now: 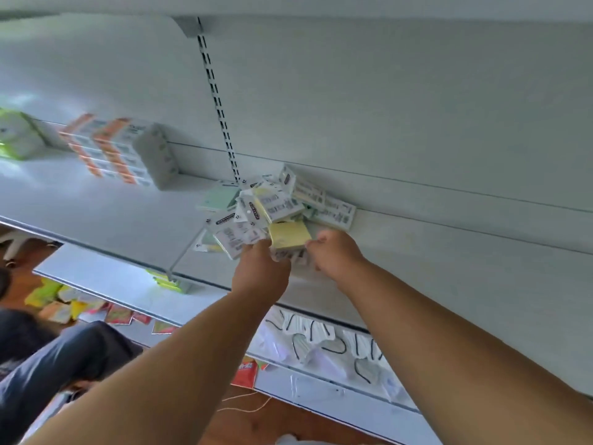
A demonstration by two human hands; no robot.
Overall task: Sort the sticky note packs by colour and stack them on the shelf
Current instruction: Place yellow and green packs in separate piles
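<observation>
Sticky note packs lie heaped on the shelf — boxes stacked well left, both hands just before the heap.

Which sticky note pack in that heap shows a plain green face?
The pale green sticky note pack at the heap's left edge, lying flat on the white shelf; the others show yellow or printed labels.

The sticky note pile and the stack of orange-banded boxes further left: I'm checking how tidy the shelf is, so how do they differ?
The sticky note pile is a loose jumble of tilted, overlapping packs; the orange-banded boxes form one squared stack. The pile mixes yellow and green packs; the boxes all look alike. The left hand and right hand are at the pile; nothing touches the boxes. Both sit on the same white shelf.
</observation>
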